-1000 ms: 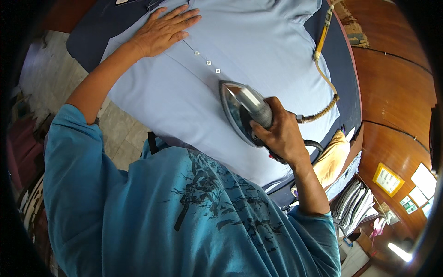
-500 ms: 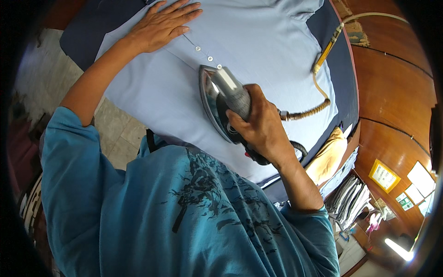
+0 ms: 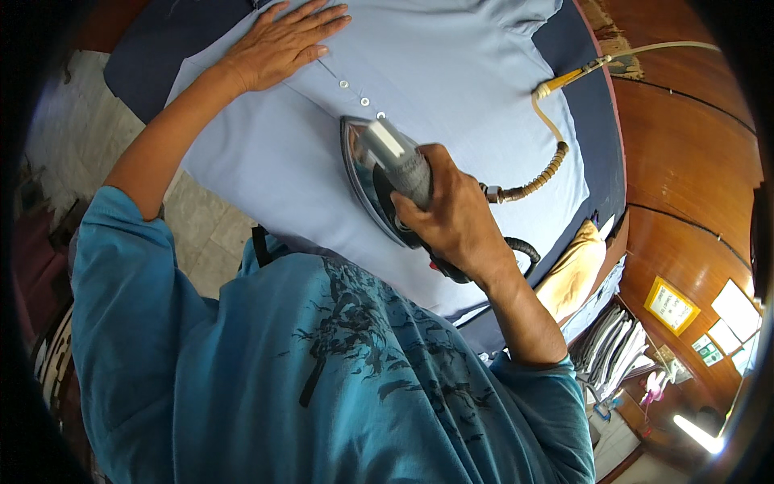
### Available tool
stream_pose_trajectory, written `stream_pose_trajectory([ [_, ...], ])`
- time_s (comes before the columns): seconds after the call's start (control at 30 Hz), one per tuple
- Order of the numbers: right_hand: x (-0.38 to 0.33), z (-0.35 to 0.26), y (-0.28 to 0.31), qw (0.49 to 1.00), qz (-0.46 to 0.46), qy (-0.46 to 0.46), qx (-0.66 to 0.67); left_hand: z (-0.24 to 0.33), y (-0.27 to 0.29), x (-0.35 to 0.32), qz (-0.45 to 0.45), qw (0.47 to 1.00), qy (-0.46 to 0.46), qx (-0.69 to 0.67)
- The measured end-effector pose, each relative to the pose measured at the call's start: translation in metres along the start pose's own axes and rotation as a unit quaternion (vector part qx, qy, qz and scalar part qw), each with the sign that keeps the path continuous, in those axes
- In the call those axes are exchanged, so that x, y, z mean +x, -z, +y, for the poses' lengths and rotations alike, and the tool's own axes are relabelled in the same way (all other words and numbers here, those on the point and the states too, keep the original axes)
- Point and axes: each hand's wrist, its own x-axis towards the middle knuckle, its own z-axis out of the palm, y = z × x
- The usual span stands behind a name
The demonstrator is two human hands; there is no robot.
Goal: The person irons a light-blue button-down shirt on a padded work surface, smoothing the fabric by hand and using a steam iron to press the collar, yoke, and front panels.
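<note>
A light blue buttoned shirt (image 3: 484, 105) lies spread over a dark navy ironing surface (image 3: 592, 121). Flat on its upper left part rests my left hand (image 3: 278, 47), fingers stretched out and holding nothing. My right hand (image 3: 459, 206) is wrapped round the grey handle of a steam iron (image 3: 363, 173). The iron's soleplate lies on the shirt, its tip just left of the lowest visible white button (image 3: 381, 116). From the iron's right side runs a hose with a brown coiled sleeve (image 3: 536, 185).
The hose passes a yellow fitting (image 3: 564, 81) and continues to the far right. Beside the surface's right edge lies a yellow cloth (image 3: 574, 270). Stacked folded garments (image 3: 609, 347) stand at the lower right, near a wooden panel (image 3: 685, 161). Tiled floor (image 3: 205, 226) shows at left.
The iron in my right hand has shifted slightly left across the shirt. Its hose and yellow fitting have swung up and left. My left hand has hardly moved.
</note>
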Motion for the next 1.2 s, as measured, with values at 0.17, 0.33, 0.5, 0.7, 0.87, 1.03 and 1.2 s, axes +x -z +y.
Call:
stream_pose_trajectory([
  [0.17,-0.020,0.030,0.008,0.997,0.066,-0.041,-0.020,0.001,0.006,0.002,-0.021,1.000,0.000,-0.017],
  [0.33,-0.010,0.033,0.017,0.998,0.067,-0.007,-0.014,0.001,0.000,-0.001,-0.006,1.000,-0.006,-0.007],
  [0.5,-0.009,0.033,0.017,0.998,0.049,-0.032,-0.014,0.001,0.004,0.000,-0.015,1.000,-0.013,-0.009],
  [0.7,0.005,0.045,0.046,0.994,0.085,-0.059,0.033,0.000,0.005,-0.001,-0.012,0.998,-0.011,-0.056],
  [0.87,0.026,0.051,0.087,0.989,0.064,0.021,0.128,-0.007,0.015,0.002,-0.066,0.984,-0.009,-0.162],
  [1.03,0.068,0.021,0.083,0.986,0.157,0.046,-0.032,-0.007,0.037,0.011,-0.103,0.961,0.035,-0.256],
  [1.2,0.097,0.009,0.088,0.965,0.053,0.162,-0.200,0.006,0.020,-0.002,-0.048,0.997,0.034,-0.054],
])
